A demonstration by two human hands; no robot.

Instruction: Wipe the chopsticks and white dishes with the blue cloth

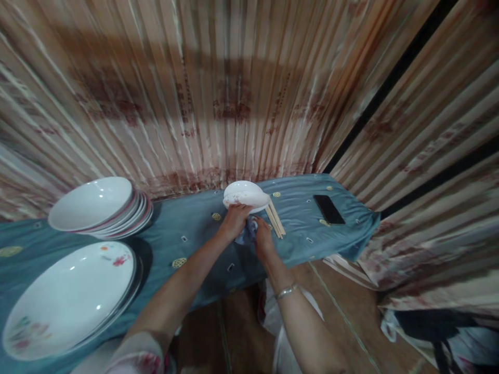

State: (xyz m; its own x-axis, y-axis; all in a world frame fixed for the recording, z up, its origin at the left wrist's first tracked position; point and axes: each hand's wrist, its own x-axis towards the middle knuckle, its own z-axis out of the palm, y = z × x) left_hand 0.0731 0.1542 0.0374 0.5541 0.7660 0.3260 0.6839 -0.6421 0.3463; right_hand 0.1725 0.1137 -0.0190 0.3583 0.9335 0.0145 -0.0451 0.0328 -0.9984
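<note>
My left hand (235, 220) is closed at the near edge of a white bowl (244, 187) with faint floral marks. In front of its rim is another white ceramic surface, partly behind my fingers; I cannot tell whether it is a separate dish. My right hand (263, 239), with a silver bangle at the wrist, is closed on a crumpled light-blue cloth (245, 236). This cloth hangs between both hands, just below the bowl. To the right of the bowl lie several light wooden chopsticks (276, 221), side by side. Some of my fingertips are hidden.
A stack of white bowls (91, 205) stands at the left of the table. Nearer me are stacked white oval plates (74, 296) with flower prints. A black phone (328, 209) lies right on the blue-green tablecloth (202, 228). Pleated curtains (218, 104) hang behind.
</note>
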